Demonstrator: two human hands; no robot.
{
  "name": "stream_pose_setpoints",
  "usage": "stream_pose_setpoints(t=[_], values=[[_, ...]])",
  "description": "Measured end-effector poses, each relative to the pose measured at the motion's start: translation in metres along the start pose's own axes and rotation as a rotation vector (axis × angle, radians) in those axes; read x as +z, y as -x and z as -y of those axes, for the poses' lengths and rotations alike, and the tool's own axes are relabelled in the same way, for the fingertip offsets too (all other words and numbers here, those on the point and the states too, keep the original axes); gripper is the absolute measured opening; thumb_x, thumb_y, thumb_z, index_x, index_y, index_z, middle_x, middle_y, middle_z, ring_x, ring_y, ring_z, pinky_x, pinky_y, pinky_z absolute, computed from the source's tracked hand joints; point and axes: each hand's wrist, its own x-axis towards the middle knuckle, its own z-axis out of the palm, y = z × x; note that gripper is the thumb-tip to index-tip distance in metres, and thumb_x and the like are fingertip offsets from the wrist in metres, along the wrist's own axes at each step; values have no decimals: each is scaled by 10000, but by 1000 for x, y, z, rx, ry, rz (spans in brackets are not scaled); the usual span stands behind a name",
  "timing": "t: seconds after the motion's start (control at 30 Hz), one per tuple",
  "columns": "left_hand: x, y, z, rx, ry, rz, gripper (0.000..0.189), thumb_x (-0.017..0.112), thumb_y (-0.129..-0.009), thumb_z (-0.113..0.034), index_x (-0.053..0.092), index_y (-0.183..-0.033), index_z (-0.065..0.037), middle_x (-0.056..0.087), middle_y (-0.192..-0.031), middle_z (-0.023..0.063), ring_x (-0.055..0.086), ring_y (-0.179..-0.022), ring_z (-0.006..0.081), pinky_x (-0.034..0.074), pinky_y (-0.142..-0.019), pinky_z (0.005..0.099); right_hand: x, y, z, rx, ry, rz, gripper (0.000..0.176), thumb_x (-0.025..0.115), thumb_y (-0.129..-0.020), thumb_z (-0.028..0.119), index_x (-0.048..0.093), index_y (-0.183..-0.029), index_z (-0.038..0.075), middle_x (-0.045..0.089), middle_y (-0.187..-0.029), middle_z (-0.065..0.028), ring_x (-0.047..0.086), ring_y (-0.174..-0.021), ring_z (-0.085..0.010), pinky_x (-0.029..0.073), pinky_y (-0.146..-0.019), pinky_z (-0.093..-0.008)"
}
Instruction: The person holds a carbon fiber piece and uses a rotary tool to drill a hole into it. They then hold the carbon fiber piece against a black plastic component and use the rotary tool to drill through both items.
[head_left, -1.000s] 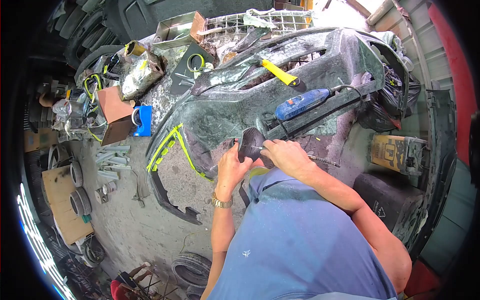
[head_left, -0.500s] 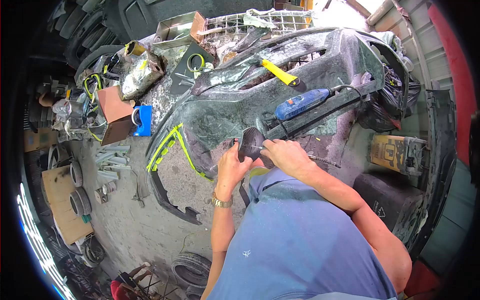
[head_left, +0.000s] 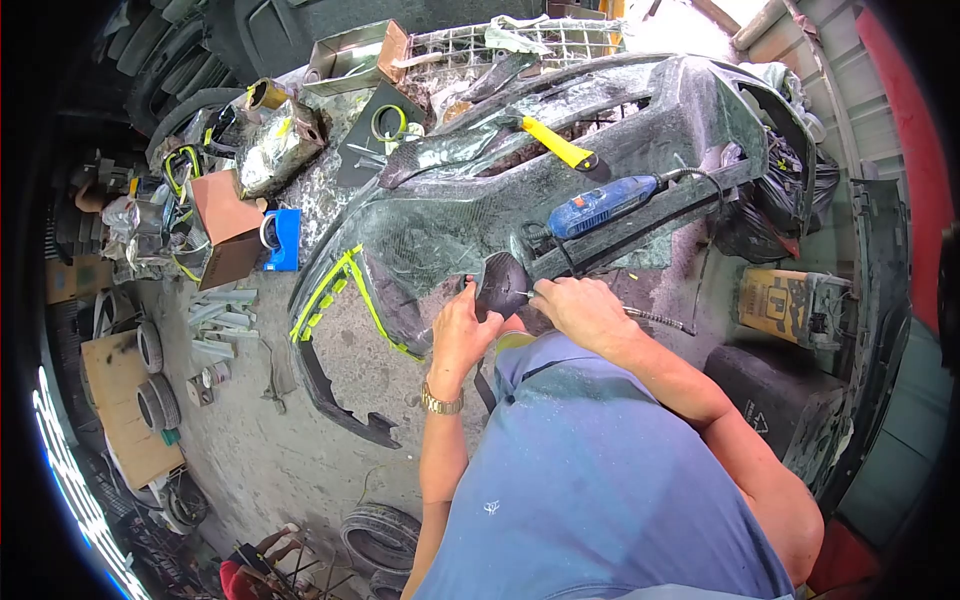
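Observation:
My left hand (head_left: 460, 332) is closed around the lower left edge of a small dark curved part (head_left: 502, 280) with a woven, carbon-fibre look, held in front of my body. In my right hand (head_left: 582, 310) is the handpiece of a rotary tool, mostly hidden by my fingers. Its thin bit points left, right at the part's right edge. A ribbed flexible shaft (head_left: 660, 319) trails from the right hand. Beyond both hands, the blue rotary tool body (head_left: 603, 206) lies on a large dusty dark bumper (head_left: 440, 230), with a yellow-handled tool (head_left: 558, 144) above it.
Yellow-green tape (head_left: 322, 300) runs along the bumper's left side. A cluttered bench at the back left holds a blue tape dispenser (head_left: 284, 240) and a foil-covered box (head_left: 283, 150). Tyres (head_left: 380, 538) lie on the floor at lower left. On the right stands a yellow-brown container (head_left: 778, 307).
My right hand has shifted slightly right, so the bit sits nearer the part's edge. The part has turned a little, and the flexible shaft has swung slightly.

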Motion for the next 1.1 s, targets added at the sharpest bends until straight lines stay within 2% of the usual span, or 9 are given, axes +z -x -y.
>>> stream_pose_setpoints(t=[0.13,0.23,0.6,0.73,0.8,1.1], values=[[1,2,-2,18,-37,-22,331,633,-720,-145,621,-1034,-44,643,-709,167,622,-662,366,489,-652,440,7,-3,1,-8,4,6,286,570,-952,310,647,-939,35,694,-783,-171,695,-761,-365,554,-685,-457],[0,2,-5,34,-17,-39,319,633,-722,-142,620,-1024,-40,643,-719,173,620,-667,370,490,-651,441,10,-6,0,32,-19,51,267,559,-951,311,632,-968,55,687,-829,-172,675,-802,-384,528,-708,-506],[4,2,1,69,-9,-79,314,634,-725,-150,620,-1021,-44,648,-745,180,624,-695,381,494,-661,445,15,-7,0,33,7,41,278,557,-954,319,640,-970,53,687,-821,-169,679,-797,-375,537,-707,-491],[0,2,-2,32,-8,-36,313,637,-724,-160,616,-1012,-40,651,-759,190,630,-727,393,495,-675,453,15,-5,-1,30,-1,44,278,555,-957,317,636,-981,52,687,-824,-169,679,-801,-375,536,-706,-493],[2,2,0,18,-15,-30,312,638,-724,-162,614,-1008,-37,651,-765,196,631,-740,399,495,-680,458,15,-5,0,-12,33,-3,285,557,-963,302,639,-952,30,689,-774,-171,698,-755,-360,557,-671,-450],[3,1,2,53,-40,-66,304,640,-723,-162,605,-990,-21,650,-769,211,629,-756,415,493,-688,468,17,-4,-2,-4,7,-2,286,547,-969,304,633,-956,32,686,-781,-172,694,-763,-369,553,-680,-456]])
